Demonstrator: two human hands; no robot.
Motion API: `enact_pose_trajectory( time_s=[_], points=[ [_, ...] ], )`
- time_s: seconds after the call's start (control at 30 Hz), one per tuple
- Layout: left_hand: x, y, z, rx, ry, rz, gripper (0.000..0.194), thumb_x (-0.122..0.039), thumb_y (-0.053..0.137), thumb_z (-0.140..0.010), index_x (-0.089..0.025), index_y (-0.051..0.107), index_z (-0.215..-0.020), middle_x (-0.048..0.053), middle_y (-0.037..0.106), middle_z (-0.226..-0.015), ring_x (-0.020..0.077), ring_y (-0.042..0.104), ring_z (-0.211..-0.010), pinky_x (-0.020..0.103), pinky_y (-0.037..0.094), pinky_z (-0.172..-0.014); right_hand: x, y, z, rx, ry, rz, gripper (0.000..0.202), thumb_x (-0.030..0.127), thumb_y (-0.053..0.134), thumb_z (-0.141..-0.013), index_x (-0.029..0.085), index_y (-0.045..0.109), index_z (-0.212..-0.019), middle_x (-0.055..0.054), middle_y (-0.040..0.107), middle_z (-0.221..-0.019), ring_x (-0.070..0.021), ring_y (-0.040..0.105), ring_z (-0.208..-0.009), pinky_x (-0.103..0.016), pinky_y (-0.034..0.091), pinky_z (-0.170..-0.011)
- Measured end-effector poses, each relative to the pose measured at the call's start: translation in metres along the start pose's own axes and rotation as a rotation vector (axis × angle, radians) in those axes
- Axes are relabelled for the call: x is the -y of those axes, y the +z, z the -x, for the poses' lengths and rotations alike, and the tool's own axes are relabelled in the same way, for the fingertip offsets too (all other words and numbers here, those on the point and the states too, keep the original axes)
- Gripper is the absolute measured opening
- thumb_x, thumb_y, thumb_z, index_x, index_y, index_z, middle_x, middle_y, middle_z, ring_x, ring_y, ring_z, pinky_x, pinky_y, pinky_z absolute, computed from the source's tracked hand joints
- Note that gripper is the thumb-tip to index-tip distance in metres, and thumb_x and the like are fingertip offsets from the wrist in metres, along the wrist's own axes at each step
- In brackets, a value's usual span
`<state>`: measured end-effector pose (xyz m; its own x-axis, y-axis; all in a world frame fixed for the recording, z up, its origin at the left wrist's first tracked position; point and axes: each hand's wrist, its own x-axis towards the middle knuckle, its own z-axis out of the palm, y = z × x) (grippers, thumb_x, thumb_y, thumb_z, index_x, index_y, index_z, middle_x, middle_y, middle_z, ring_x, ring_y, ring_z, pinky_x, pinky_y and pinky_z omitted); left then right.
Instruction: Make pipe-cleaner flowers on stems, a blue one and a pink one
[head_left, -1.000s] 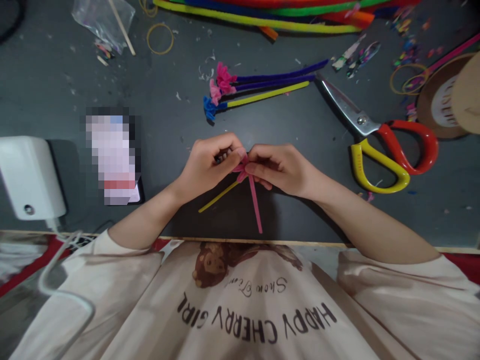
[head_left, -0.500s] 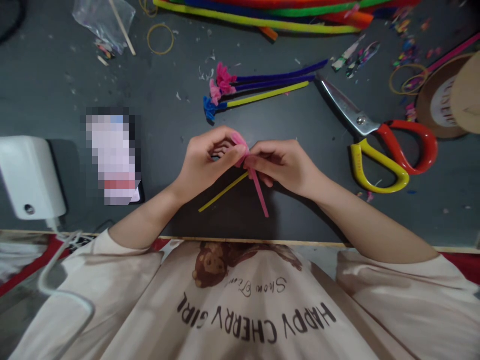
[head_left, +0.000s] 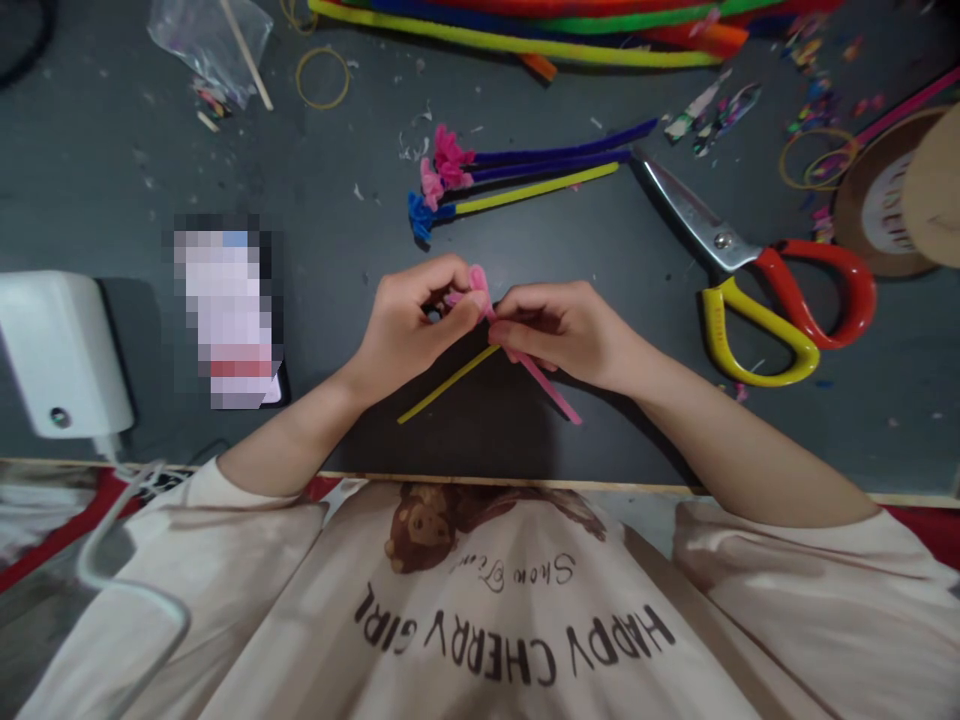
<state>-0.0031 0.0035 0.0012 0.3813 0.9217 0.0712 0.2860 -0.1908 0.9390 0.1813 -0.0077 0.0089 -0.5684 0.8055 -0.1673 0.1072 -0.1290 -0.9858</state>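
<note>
Between my two hands is a pink pipe cleaner (head_left: 551, 388), bent into loops at its upper end. My left hand (head_left: 420, 315) is closed, its thumb and fingers pinching the looped part. My right hand (head_left: 566, 325) pinches the same pipe cleaner just below the loops, and its straight tail sticks out toward the lower right. Under the hands a yellow pipe cleaner (head_left: 446, 386) slants down to the left; its upper end is hidden. Beyond the hands lie small pipe-cleaner flowers, with pink heads (head_left: 452, 157) on dark blue stems and a blue head (head_left: 420, 218) on a yellow stem.
Scissors (head_left: 724, 242) with red and yellow handles lie to the right, near a ribbon spool (head_left: 870, 200). Long coloured pipe cleaners (head_left: 525, 40) run along the back. At left are a phone (head_left: 232, 320), a white charger (head_left: 64, 355) with a cable, and a plastic bag (head_left: 217, 45).
The pink tail has swung from pointing nearly straight down to the lower right. The pink loops stand out more above my left fingertips. Both hands stay in nearly the same place.
</note>
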Motion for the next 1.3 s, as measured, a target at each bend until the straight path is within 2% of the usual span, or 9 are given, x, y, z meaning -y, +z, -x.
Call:
enact_pose_trajectory(
  time_s=[0.1,0.23,0.3,0.4,0.6,0.83,0.97,1.1,1.3],
  points=[
    [-0.001,-0.002,-0.001,0.006,0.032,-0.019,0.024,-0.019,0.055,-0.083,-0.019,0.043,-0.062,-0.004,0.049,-0.057,0.0051,0.041,-0.052,0.023,0.035,-0.05,-0.003,-0.005,0.002,-0.061,-0.101,0.226,0.024,0.031,0.058,-0.091,0.017,0.055,-0.071,0.006,0.047,-0.056,-0.0051,0.038,-0.05,-0.021,0.03,-0.048],
    [-0.005,-0.003,-0.001,0.076,-0.005,0.015,0.021,-0.018,0.056,-0.082,-0.018,0.046,-0.064,-0.004,0.049,-0.056,0.004,0.041,-0.05,0.02,0.032,-0.047,-0.008,-0.016,0.006,-0.186,-0.333,0.824,0.028,0.033,0.046,-0.097,0.018,0.062,-0.079,0.001,0.054,-0.063,-0.0092,0.047,-0.06,-0.026,0.032,-0.057],
    [-0.007,-0.003,0.0,0.138,-0.02,0.056,0.02,-0.018,0.058,-0.082,-0.017,0.048,-0.065,-0.005,0.048,-0.055,0.0032,0.04,-0.049,0.019,0.031,-0.045,-0.01,-0.021,0.008,-0.219,-0.361,1.068,0.037,0.039,0.039,-0.099,0.019,0.065,-0.083,0.0,0.057,-0.066,-0.0113,0.052,-0.065,-0.027,0.031,-0.059],
    [-0.01,-0.003,0.001,0.226,-0.046,0.121,0.019,-0.018,0.06,-0.081,-0.017,0.05,-0.065,-0.005,0.047,-0.054,0.0024,0.039,-0.047,0.017,0.03,-0.043,-0.015,-0.026,0.01,-0.28,-0.326,1.241,0.049,0.052,0.033,-0.099,0.02,0.066,-0.084,-0.001,0.059,-0.065,-0.0125,0.054,-0.065,-0.028,0.03,-0.059],
    [-0.01,-0.003,0.001,0.291,-0.083,0.258,0.014,-0.016,0.06,-0.08,-0.016,0.054,-0.068,-0.005,0.05,-0.058,0.0024,0.044,-0.05,0.015,0.034,-0.044,-0.019,-0.027,0.01,-0.32,-0.342,1.288,0.063,0.062,0.023,-0.097,0.02,0.067,-0.081,-0.003,0.058,-0.063,-0.0125,0.051,-0.06,-0.03,0.028,-0.058],
    [-0.011,-0.001,0.001,0.312,-0.079,0.292,0.017,-0.02,0.062,-0.083,-0.016,0.055,-0.068,-0.004,0.053,-0.06,0.0026,0.046,-0.051,0.014,0.036,-0.045,-0.016,-0.019,0.01,-0.441,-0.512,1.324,0.051,0.045,0.035,-0.1,0.019,0.063,-0.067,0.0,0.053,-0.055,-0.0097,0.044,-0.053,-0.029,0.027,-0.054],
    [-0.011,-0.001,0.002,0.291,-0.081,0.241,0.021,-0.027,0.064,-0.083,-0.016,0.054,-0.068,-0.003,0.054,-0.061,0.0028,0.045,-0.051,0.014,0.036,-0.045,-0.02,-0.014,0.009,-0.458,-0.509,1.231,0.046,0.041,0.039,-0.1,0.019,0.062,-0.067,0.0,0.054,-0.055,-0.0094,0.046,-0.052,-0.028,0.029,-0.054],
    [-0.012,0.0,0.002,0.276,-0.076,0.209,0.021,-0.027,0.061,-0.084,-0.015,0.053,-0.068,-0.003,0.054,-0.059,0.0026,0.045,-0.05,0.014,0.035,-0.045,-0.024,-0.009,0.007,-0.503,-0.541,1.18,0.043,0.037,0.039,-0.099,0.021,0.058,-0.064,0.001,0.055,-0.054,-0.0094,0.047,-0.05,-0.027,0.032,-0.052],
    [-0.013,0.003,0.003,0.276,-0.103,0.182,0.022,-0.027,0.061,-0.084,-0.015,0.053,-0.067,-0.004,0.05,-0.056,0.0027,0.041,-0.05,0.014,0.033,-0.044,-0.026,-0.005,0.004,-0.6,-0.682,1.24,0.039,0.031,0.042,-0.098,0.022,0.053,-0.062,0.002,0.055,-0.05,-0.0088,0.05,-0.047,-0.025,0.036,-0.048]
  ],
)
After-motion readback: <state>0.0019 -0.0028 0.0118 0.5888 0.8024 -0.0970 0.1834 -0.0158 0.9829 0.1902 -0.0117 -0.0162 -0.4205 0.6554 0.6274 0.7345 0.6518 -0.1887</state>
